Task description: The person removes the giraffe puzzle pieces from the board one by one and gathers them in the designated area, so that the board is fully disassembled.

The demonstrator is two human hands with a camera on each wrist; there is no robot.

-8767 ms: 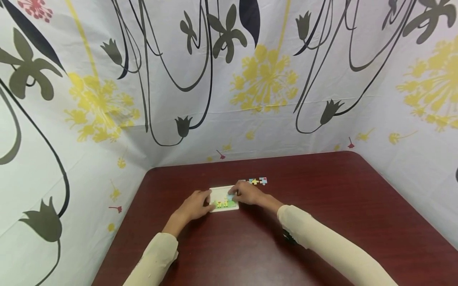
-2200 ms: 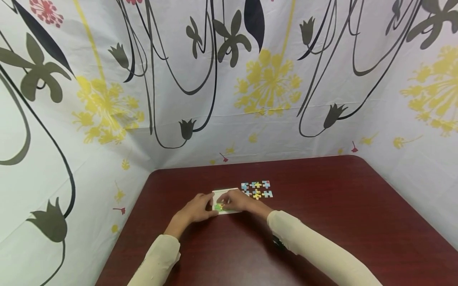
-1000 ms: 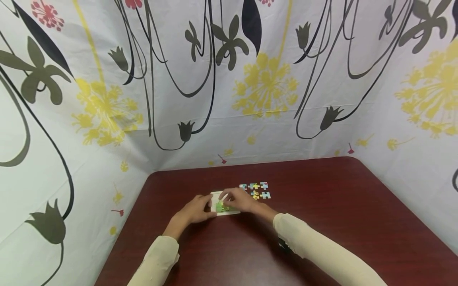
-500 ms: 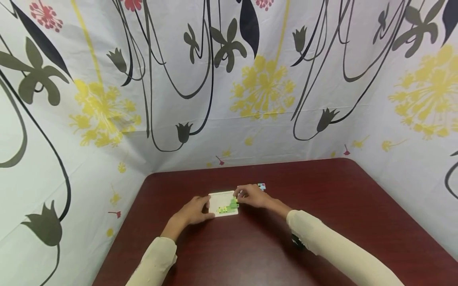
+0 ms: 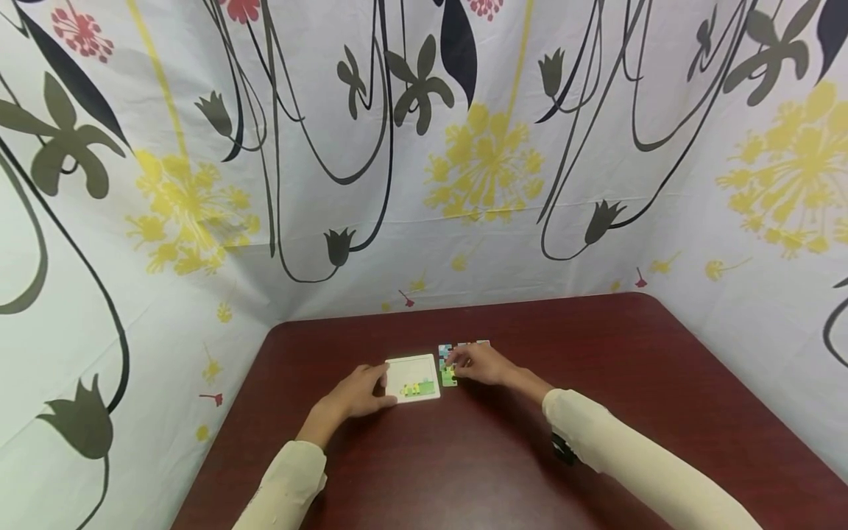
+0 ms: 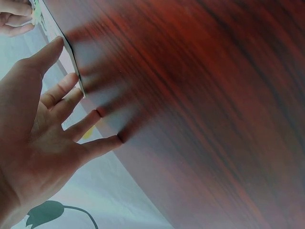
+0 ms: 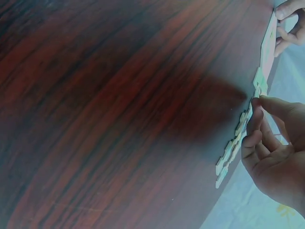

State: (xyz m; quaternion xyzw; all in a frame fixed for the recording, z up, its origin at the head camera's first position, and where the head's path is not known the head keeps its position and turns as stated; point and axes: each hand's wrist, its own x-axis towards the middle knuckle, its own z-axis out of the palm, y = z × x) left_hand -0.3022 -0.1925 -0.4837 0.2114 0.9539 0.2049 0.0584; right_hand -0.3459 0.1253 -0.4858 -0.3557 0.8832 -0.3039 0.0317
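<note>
A shallow white puzzle tray [image 5: 411, 368] lies on the table, with green and yellow puzzle pieces [image 5: 417, 389] along its front edge. My left hand [image 5: 360, 390] spans the tray's left side, thumb at the front corner and fingertips at the back; in the left wrist view its fingers are fairly straight and spread. Just right of the tray, my right hand [image 5: 482, 364] pinches a green puzzle piece [image 5: 448, 377] between thumb and index finger, low at the table. Blue puzzle pieces [image 5: 444, 350] lie behind, partly hidden by this hand.
The dark red wooden table [image 5: 424, 464] extends around the tray. A white fabric wall [image 5: 298, 184] with printed flowers rises behind and at both sides. In the right wrist view, a row of loose pieces [image 7: 231, 148] runs past my right fingers.
My right hand has moved right, from over the tray to beside it, carrying the green puzzle piece down to the table. My left hand has stayed at the tray's left side.
</note>
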